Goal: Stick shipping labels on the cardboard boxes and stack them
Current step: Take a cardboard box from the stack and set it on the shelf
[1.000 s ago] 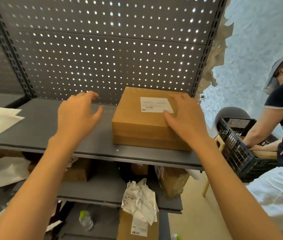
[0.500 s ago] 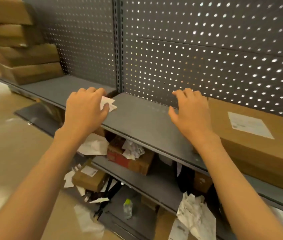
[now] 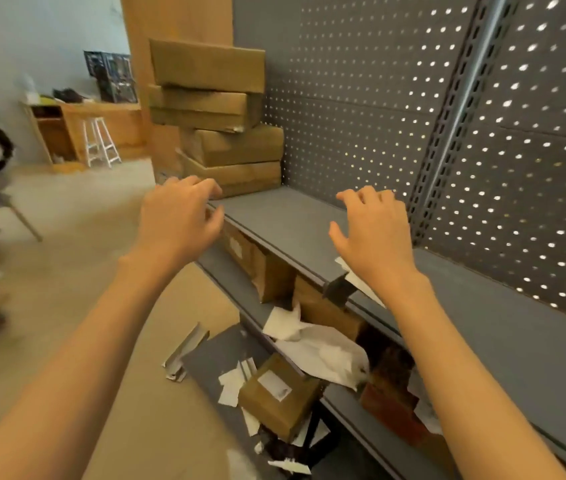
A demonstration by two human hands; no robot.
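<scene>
Reaching forward over the grey metal shelf, left hand at its near-left edge, right hand above its middle; fingers on both loosely curled and apart, holding nothing. Lower down, a small brown cardboard box with a white label among crumpled white papers. Farther left, at the shelf's end, a leaning stack of brown cardboard boxes against the grey perforated back panel.

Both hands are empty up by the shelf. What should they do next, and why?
Probably reach ahead to the stack of boxes at the far end of the shelf and take one. The left hand and the right hand hold nothing, fingers loosely spread, and the left one is already near the bottom box. No label shows on those boxes from here.
</scene>
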